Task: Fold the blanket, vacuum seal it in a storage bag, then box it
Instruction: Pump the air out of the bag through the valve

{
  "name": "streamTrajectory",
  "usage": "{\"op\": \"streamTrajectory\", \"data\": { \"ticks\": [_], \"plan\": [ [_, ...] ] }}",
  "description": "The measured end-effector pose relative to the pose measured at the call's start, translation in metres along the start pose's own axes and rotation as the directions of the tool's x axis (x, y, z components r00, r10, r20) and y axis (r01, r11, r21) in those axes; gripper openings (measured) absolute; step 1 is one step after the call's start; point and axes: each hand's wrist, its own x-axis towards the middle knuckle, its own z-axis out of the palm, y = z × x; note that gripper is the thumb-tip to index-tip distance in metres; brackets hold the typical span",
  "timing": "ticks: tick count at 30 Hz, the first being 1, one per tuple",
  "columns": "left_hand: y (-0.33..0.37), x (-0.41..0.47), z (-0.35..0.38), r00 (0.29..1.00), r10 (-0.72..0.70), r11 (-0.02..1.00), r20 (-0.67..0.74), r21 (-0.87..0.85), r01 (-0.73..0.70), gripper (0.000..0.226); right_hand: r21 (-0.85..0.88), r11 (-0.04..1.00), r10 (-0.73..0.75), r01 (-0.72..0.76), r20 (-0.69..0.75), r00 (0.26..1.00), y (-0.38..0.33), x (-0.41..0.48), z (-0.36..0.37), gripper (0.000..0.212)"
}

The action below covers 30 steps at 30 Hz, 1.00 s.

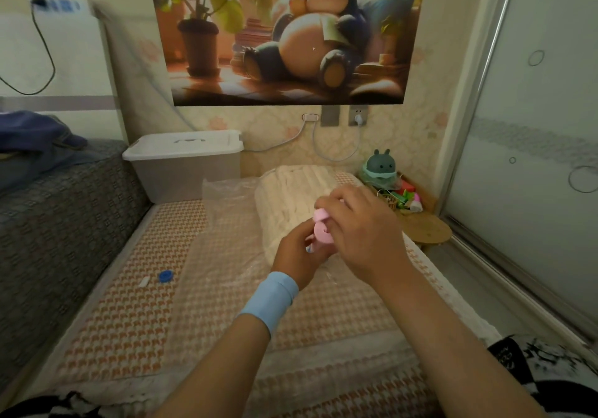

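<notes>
A folded white blanket [288,188] lies inside a clear plastic storage bag [223,243] spread across the checked bed cover. Above the bag, both hands hold a small pink pump [322,228]. My left hand [297,252], with a light blue wristband, grips the pump from below. My right hand [359,233] curls over its top and hides most of it. A white lidded storage box [184,158] stands at the head of the bed, to the left of the blanket.
A blue valve cap [166,277] and a small white clip [144,282] lie on the cover at the left. A grey sofa [58,217] borders the left side. A round wooden stool [424,230] and a toy-filled shelf [398,191] stand right, before a sliding glass door [534,158].
</notes>
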Motion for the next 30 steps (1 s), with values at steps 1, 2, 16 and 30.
{"op": "streamTrajectory", "data": {
  "ticks": [1,2,16,30],
  "plan": [
    [0.0,0.004,0.0,1.0,-0.004,1.0,0.013,-0.012,0.004,0.034,0.017,1.0,-0.003,0.004,-0.08,0.997,-0.004,0.01,-0.009,0.024],
    [0.001,0.007,-0.001,1.0,-0.005,1.0,0.021,-0.014,0.005,0.033,0.046,0.999,-0.005,0.012,-0.162,0.987,-0.008,0.019,-0.017,0.025],
    [0.0,0.034,-0.011,0.993,-0.064,0.985,0.094,0.169,0.047,0.036,0.301,0.953,0.05,-0.035,-0.04,0.998,0.004,0.046,-0.012,0.031],
    [0.004,0.027,-0.029,0.993,-0.015,0.985,0.12,0.173,-0.006,0.027,0.257,0.965,0.024,-0.042,0.074,0.997,-0.011,0.039,-0.005,0.043]
  ]
}}
